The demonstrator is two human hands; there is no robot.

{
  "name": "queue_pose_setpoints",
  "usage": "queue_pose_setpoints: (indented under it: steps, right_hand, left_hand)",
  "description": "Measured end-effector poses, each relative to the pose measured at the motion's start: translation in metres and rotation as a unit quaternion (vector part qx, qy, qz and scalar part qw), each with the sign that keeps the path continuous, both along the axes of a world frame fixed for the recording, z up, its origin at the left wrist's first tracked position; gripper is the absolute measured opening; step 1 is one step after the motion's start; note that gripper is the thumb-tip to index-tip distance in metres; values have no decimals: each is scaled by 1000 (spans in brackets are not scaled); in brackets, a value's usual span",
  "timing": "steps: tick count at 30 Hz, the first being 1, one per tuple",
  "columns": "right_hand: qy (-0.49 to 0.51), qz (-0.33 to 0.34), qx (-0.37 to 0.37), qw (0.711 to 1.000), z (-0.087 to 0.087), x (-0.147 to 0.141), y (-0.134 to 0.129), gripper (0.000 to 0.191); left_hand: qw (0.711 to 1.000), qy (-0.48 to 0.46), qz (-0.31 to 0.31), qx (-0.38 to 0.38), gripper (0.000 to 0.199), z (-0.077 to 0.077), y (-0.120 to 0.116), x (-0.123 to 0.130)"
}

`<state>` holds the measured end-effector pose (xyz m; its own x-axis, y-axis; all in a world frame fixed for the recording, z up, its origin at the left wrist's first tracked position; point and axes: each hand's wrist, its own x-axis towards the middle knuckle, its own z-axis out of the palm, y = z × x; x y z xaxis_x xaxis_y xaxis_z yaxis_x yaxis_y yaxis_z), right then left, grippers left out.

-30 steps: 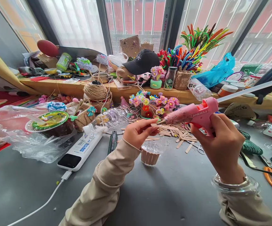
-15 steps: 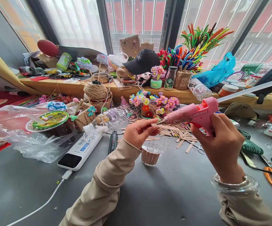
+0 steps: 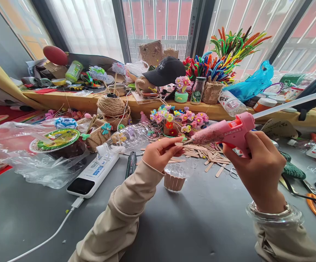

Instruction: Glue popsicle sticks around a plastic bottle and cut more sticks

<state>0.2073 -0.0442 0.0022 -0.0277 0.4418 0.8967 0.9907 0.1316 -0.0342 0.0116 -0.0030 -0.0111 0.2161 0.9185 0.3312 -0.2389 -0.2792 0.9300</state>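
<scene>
Our right hand (image 3: 257,165) wraps around the pink glue gun (image 3: 238,133), and our left hand (image 3: 159,153) pinches a little wooden stick (image 3: 178,144) by its tip. Just below, a stick-covered cup (image 3: 174,182) sits on the gray table (image 3: 201,222). Behind lie loose sticks (image 3: 214,159), then a black cap (image 3: 167,71).

One pink plastic glue gun (image 3: 223,133) at 3 o'clock, one black fabric cap (image 3: 166,72) at 12, one small round tan wood-slatted cup (image 3: 174,182) at 5 — and flat pale wooden sticks (image 3: 214,159) at 4, way too jumbled to count.
</scene>
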Motion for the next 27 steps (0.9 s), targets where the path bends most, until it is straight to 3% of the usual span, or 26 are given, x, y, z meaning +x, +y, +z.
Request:
queue_pose_setpoints:
  steps: [27]
  right_hand:
    - [-7, -20, -10, 1000, 2, -1, -4, 8]
  left_hand:
    - [1000, 9, 9, 5, 24, -1, 1, 0]
